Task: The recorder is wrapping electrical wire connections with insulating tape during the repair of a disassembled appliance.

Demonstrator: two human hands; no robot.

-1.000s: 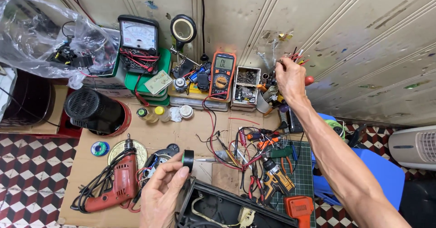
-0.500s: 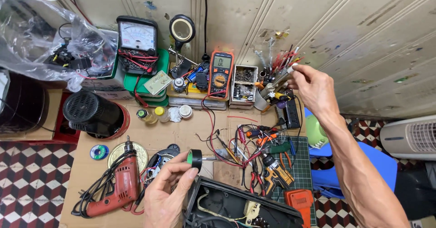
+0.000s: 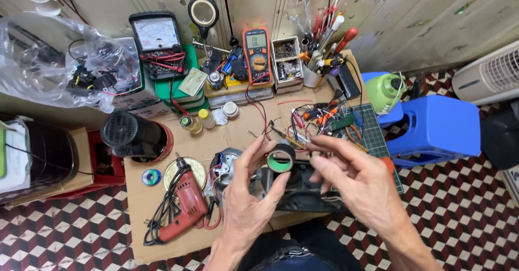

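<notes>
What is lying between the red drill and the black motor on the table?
In the head view, a round brass-coloured disc lies between the red drill and the black motor.

Lower left of my view lies a red electric drill [image 3: 184, 206] with its black cord. Upper centre stands an orange multimeter [image 3: 257, 52], left of it an analogue meter [image 3: 157, 38]. At right sits a blue plastic stool [image 3: 438, 128].

Bright, even overhead light; soft shadows lie under the right hand [image 3: 359, 187], which is slightly motion-blurred; edges bend outward.
</notes>
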